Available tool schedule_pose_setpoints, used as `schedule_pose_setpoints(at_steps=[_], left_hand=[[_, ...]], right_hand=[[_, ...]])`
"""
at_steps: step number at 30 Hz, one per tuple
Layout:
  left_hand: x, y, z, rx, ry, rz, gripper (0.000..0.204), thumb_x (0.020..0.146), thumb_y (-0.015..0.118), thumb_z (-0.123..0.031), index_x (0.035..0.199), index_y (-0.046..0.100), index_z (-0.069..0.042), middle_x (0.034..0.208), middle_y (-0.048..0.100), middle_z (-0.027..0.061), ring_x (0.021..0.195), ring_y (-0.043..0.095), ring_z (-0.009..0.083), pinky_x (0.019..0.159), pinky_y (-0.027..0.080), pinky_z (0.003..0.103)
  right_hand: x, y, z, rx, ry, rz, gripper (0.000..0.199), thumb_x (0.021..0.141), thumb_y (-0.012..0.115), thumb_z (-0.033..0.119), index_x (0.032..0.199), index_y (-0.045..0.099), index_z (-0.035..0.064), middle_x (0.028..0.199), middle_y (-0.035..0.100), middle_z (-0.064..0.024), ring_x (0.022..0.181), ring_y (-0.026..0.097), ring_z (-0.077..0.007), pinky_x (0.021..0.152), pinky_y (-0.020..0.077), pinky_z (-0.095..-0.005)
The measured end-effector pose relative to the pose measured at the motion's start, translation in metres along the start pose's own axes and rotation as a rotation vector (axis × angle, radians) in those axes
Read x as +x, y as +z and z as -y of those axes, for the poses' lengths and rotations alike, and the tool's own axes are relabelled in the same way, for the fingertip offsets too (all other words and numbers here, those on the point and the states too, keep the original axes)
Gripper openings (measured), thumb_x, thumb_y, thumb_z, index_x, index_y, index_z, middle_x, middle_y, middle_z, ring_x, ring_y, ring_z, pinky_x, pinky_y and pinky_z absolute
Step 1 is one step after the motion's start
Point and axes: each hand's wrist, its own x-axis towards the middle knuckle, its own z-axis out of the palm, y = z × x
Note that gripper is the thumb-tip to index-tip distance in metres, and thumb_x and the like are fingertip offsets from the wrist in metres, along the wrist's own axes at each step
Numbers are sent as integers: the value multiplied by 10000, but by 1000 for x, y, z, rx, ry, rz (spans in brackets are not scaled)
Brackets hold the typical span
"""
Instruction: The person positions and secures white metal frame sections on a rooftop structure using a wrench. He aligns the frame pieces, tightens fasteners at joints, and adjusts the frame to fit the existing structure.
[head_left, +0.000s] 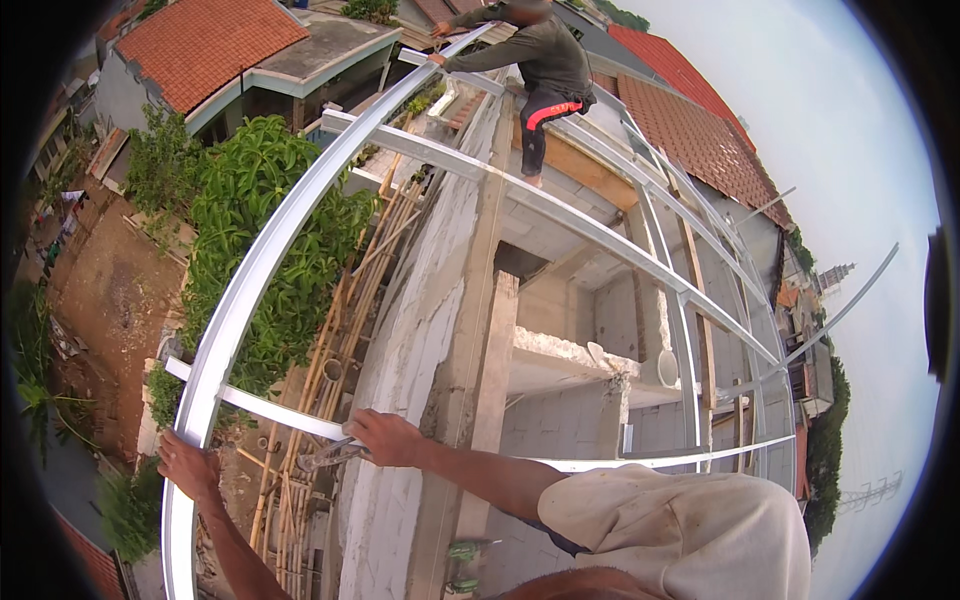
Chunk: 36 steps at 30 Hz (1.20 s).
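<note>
My left hand is wrapped round a long silver metal channel, which runs along the outer ends of the roof frame. My right hand is closed at a crosswise metal rafter, a short way inward from that channel. A grey metal hand tool sticks out from the right fist, below the rafter; its exact kind is unclear. The rafter's end pokes out past the channel, just above my left hand. Farther along, a second rafter meets the same channel.
A co-worker perches on the far wall, both hands at the channel's far end. Below lie a block wall top, bamboo poles and a leafy tree. A wooden plank stands beside open rooms far beneath the frame.
</note>
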Motion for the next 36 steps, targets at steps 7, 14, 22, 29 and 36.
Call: schedule_pose_setpoints(at_steps=[7,14,22,29,36], left_hand=[[8,4,-6,-2,6,-3,721,719,824,-157,1346,476,-79,1311,593,93,1302,584,297,991,504,523],[11,8,-2,0,10,26,726,738,813,-158,1373,469,-78,1321,586,96,1291,587,299,985,504,526],[8,5,-5,5,21,7,693,758,770,-131,1378,464,-77,1300,583,103,1278,589,314,976,501,542],[6,8,0,1,14,12,693,760,774,-137,1378,466,-76,1323,587,108,1284,588,317,990,497,547],[-11,-13,-17,-6,-3,61,726,761,807,-189,1390,468,-56,1373,587,117,1332,570,315,1015,485,535]], right_hand=[[4,1,-7,-15,-11,-11,564,824,839,264,1273,545,89,1208,502,-131,1143,612,-318,856,621,-440],[4,1,-8,-10,-36,-60,540,833,834,256,1264,552,94,1181,506,-127,1124,615,-315,843,619,-441],[4,5,-9,-6,-62,-95,571,816,850,248,1282,563,87,1184,507,-138,1121,616,-321,831,621,-446],[4,13,-5,-8,-47,-68,586,803,855,246,1282,563,76,1198,510,-142,1132,616,-324,843,623,-439],[-13,-3,-14,7,-35,-31,585,807,850,249,1284,558,78,1207,511,-138,1152,610,-320,874,616,-434]])
